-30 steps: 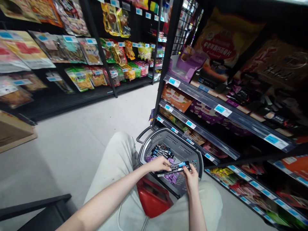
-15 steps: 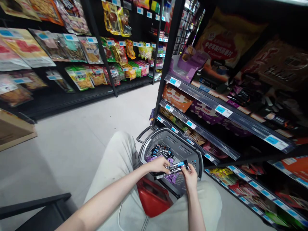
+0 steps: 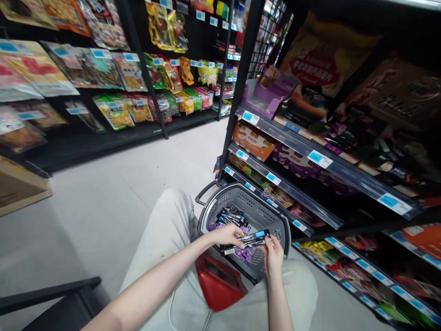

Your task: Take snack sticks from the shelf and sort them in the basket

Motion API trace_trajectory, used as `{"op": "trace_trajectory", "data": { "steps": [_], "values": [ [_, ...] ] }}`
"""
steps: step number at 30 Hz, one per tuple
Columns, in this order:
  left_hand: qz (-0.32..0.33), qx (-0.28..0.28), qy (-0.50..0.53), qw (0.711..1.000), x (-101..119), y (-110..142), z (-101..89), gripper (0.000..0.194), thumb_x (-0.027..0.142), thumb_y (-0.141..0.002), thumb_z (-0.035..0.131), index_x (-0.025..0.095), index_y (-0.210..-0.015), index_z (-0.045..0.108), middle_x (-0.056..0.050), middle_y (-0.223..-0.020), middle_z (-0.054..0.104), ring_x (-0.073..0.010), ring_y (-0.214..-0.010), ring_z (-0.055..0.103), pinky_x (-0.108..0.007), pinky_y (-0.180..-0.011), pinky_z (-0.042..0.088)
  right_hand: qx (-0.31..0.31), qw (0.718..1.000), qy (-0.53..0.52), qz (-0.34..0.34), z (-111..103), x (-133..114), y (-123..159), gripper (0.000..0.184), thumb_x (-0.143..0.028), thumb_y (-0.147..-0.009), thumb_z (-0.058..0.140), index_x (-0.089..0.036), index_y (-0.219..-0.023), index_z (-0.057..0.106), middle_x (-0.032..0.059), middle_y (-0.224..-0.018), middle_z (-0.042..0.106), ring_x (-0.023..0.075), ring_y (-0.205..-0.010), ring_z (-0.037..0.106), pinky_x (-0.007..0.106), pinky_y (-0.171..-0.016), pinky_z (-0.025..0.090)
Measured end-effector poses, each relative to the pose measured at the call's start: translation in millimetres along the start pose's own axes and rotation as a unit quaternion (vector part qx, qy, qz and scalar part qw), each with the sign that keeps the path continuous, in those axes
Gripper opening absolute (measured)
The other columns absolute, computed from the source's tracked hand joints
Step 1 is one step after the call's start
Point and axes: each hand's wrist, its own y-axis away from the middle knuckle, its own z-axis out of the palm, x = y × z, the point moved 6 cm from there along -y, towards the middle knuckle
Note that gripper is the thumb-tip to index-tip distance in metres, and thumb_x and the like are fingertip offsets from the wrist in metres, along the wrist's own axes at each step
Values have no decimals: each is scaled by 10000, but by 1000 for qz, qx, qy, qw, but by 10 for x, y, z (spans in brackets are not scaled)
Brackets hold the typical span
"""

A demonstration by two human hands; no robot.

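Note:
Several slim black stick packets (image 3: pixel 253 239) with blue patches lie across both hands, just above the grey shopping basket. Closed around their left end is my left hand (image 3: pixel 230 235). At the other end my right hand (image 3: pixel 273 253) pinches them between thumb and fingers. The grey basket (image 3: pixel 253 202) stands between my knees, its black handle (image 3: pixel 206 192) folded out to the far left. In it lie more black stick packets (image 3: pixel 232 216) in a heap, and purple packets (image 3: pixel 245 253) are partly hidden by my hands.
A red container (image 3: pixel 220 285) is between my legs. Dark shelves (image 3: pixel 285 138) with bags and boxes rise close on the right. Snack shelves (image 3: pixel 103 142) line the far left. A cardboard box (image 3: pixel 22 186) and a black frame (image 3: pixel 51 294) are at the left edge.
My right hand's fingers have shifted slightly on the right end of the stick packets. My left hand and the basket stay almost where they were.

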Motion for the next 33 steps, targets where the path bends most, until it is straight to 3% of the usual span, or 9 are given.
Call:
{"op": "trace_trajectory", "data": {
  "steps": [4,12,16,20,23,27,33],
  "values": [
    [-36,-66,-12,997,-77,24,9,272,370,-549,637,123,-662,617,53,-502,496,-62,-468,375,-169,-438,236,28,999,-15,-11,-57,-1,-25,294,-375,-547,637,-188,-746,529,-51,-593,554,94,-450,490,241,-417,431],
    [-20,-39,-61,997,12,40,-18,218,342,-575,625,135,-643,634,61,-453,492,-66,-448,387,-177,-440,236,60,997,-53,4,-93,15,-28,329,-375,-535,655,-164,-745,514,-77,-469,491,78,-358,457,233,-382,428],
    [-9,6,-8,1000,-26,5,-92,224,325,-563,635,134,-680,632,47,-534,545,-75,-502,437,-166,-473,277,95,993,-74,-12,-173,-14,-46,309,-355,-536,655,-168,-729,502,-83,-467,500,74,-358,469,240,-409,456],
    [-20,129,84,988,-170,-47,-269,323,286,-519,664,116,-791,626,50,-511,511,-69,-478,432,-179,-492,330,103,989,-110,-13,-271,-44,-88,290,-331,-525,664,-174,-697,491,-65,-521,556,100,-421,535,264,-458,485],
    [-38,213,202,955,-296,-61,-367,378,276,-524,660,112,-858,594,68,-482,463,-72,-462,456,-211,-516,398,83,992,-99,-3,-287,-50,-112,285,-316,-523,672,-171,-691,493,-57,-532,573,125,-473,575,268,-489,493],
    [-37,253,342,904,-373,-66,-424,432,258,-514,671,109,-899,543,39,-562,528,-126,-542,551,-310,-578,477,61,998,-30,15,-274,-31,-121,305,-310,-509,688,-154,-699,508,-47,-483,570,139,-447,577,240,-448,478],
    [-44,248,376,892,-338,-51,-440,458,231,-537,666,91,-950,527,-14,-668,607,-166,-615,591,-359,-630,495,39,997,-53,36,-256,-35,-112,310,-291,-493,702,-155,-687,503,-63,-465,556,135,-447,579,219,-442,471]
  ]
}}
